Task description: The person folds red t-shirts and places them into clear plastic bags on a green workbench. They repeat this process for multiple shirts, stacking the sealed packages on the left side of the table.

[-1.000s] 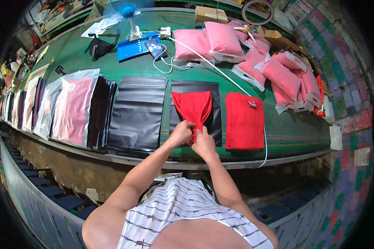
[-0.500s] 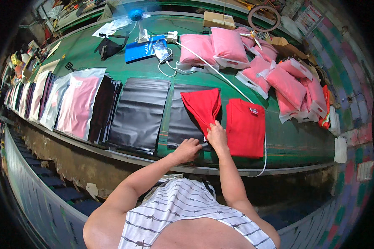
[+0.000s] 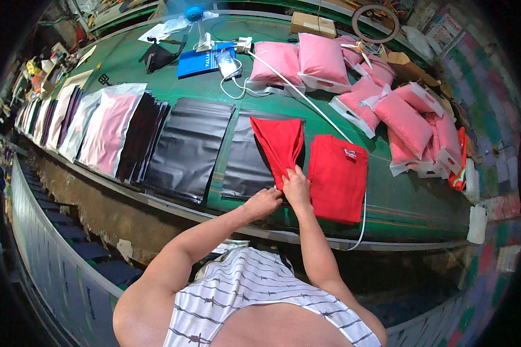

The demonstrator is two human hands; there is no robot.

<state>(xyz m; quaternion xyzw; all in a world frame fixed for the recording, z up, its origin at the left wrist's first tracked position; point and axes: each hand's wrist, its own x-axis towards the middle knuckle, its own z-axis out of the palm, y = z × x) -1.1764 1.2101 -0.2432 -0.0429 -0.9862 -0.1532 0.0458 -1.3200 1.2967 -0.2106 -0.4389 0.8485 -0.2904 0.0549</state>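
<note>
A red garment (image 3: 279, 140) lies over a black plastic bag (image 3: 241, 159), spread wide at its far end and gathered narrow toward me. My right hand (image 3: 297, 188) is closed round the gathered near end. Beside it, to the left, my left hand (image 3: 263, 203) is pinched by the bag's near edge, its fingertips next to the right hand; what they hold is hidden. Just right of my right hand lies a neatly folded red shirt (image 3: 337, 179) with a label at its neck. A stack of black plastic bags (image 3: 190, 144) lies to the left.
Clear bags of pink garments (image 3: 324, 61) pile up at the back right. A row of bagged garments (image 3: 111, 130) runs left along the green table (image 3: 411, 202). A small blue fan (image 3: 194, 14), a blue box (image 3: 200, 63) and a white cable (image 3: 298, 92) are farther back.
My view has shifted slightly. The left hand has come closer to the right hand, which still grips the gathered red garment.
</note>
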